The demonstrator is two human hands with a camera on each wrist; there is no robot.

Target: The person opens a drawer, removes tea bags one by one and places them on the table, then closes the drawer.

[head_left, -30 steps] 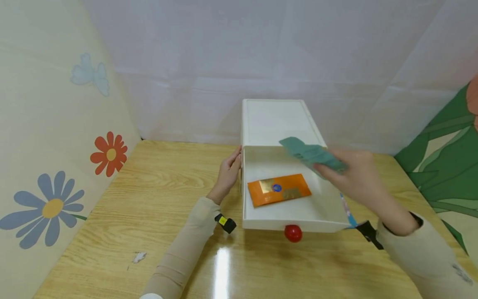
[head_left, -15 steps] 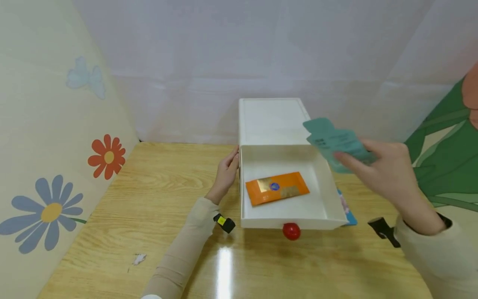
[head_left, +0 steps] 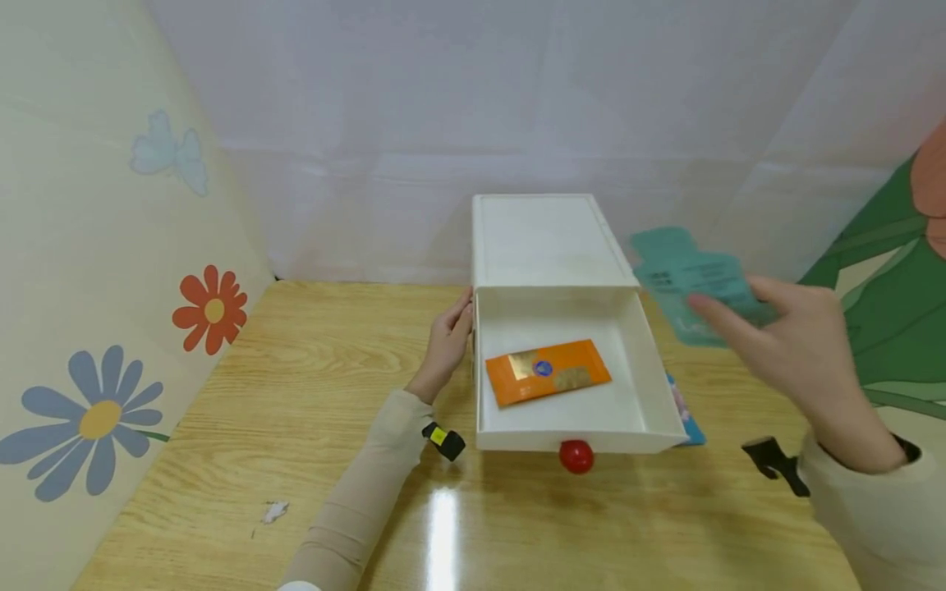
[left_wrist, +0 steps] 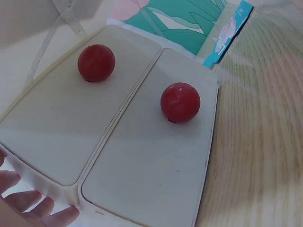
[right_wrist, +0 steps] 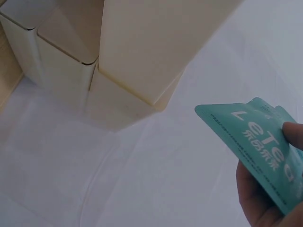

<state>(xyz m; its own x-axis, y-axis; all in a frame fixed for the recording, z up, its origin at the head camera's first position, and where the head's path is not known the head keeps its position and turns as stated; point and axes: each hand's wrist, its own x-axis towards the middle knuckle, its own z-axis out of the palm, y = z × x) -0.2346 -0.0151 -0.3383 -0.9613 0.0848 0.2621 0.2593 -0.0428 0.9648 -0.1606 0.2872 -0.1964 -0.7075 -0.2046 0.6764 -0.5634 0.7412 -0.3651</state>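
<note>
My right hand (head_left: 801, 353) pinches teal tea sachets (head_left: 695, 287) between thumb and fingers, raised to the right of the white drawer cabinet (head_left: 550, 242). In the right wrist view, the front sachet (right_wrist: 258, 146) carries white "LeTea" lettering, and others overlap behind it. The top drawer (head_left: 630, 386) is pulled out, with an orange packet (head_left: 548, 372) lying flat inside and a red knob (head_left: 576, 456) on its front. My left hand (head_left: 447, 349) rests against the cabinet's left side; its fingertips (left_wrist: 64, 216) touch the cabinet edge in the left wrist view.
Two closed drawer fronts with red knobs (left_wrist: 180, 102) show in the left wrist view. A blue packet (head_left: 689, 417) lies on the wooden table (head_left: 332, 328) at the cabinet's right, partly hidden by the drawer. A pale curtain (head_left: 414, 107) hangs behind.
My right hand has moved right with the teal sachets, from over the open drawer to beyond its right edge. The left hand and the orange packet stay in place.
</note>
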